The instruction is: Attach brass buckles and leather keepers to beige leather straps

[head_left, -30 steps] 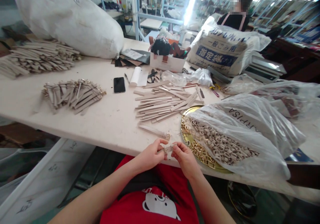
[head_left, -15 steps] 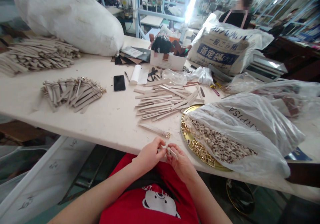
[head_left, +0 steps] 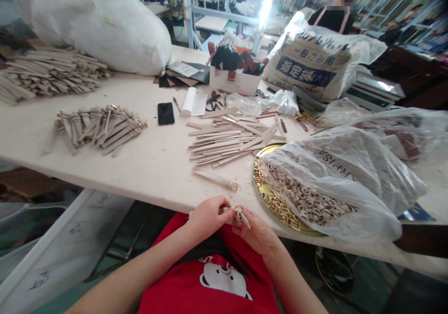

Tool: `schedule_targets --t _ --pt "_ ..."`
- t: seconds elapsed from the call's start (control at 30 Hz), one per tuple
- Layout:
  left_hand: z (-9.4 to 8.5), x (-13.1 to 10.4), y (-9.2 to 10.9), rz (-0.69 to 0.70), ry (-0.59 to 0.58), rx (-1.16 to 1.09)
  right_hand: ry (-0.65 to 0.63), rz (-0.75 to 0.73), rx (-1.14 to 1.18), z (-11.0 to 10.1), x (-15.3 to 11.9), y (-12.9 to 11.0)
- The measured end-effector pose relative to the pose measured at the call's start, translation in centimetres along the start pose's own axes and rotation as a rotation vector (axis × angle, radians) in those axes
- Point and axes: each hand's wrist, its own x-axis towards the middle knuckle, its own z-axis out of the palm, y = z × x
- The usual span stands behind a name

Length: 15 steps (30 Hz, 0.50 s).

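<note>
Hands are both working right at the near edge of the tabletop (head_left: 147,164), just above the red shirt (head_left: 217,276). Left hand (head_left: 209,218) is pinching one end of a small beige strap piece (head_left: 241,215) with fingers curled closed, and the right hand (head_left: 257,233) is gripping the other end, where a little gold buckle seems to be sitting, though it's too small to say for sure. Just beyond them a single finished-looking strap (head_left: 217,179) is lying on its own, and past that a loose pile of beige strips (head_left: 231,139) is spreading out. To the right a gold tray (head_left: 266,193) is holding buckles, half covered by a clear plastic bag of beige loops (head_left: 336,183). Further left a bundle of straps with hardware (head_left: 100,127) is sitting near a black phone (head_left: 165,113).
</note>
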Motion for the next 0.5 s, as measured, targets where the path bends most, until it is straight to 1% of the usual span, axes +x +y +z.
schedule_targets --t 0.1,0.23,0.3,0.43,0.5 --pt "-0.05 0.0 0.09 -0.009 -0.012 -0.018 -0.02 0.009 -0.043 0.23 -0.2 -0.27" --pt "-0.29 -0.08 0.19 -0.032 -0.113 -0.121 -0.08 0.021 -0.101 0.29 -0.47 -0.37" --pt "-0.42 -0.12 0.21 -0.043 -0.138 -0.131 -0.075 0.013 -0.101 0.16 -0.45 -0.33" --pt "-0.52 -0.23 0.12 -0.05 -0.148 -0.116 -0.043 0.012 -0.133 -0.2 -0.4 -0.34" --pt "-0.58 -0.34 -0.02 -0.058 -0.19 -0.159 -0.055 0.024 -0.103 -0.21 -0.56 -0.47"
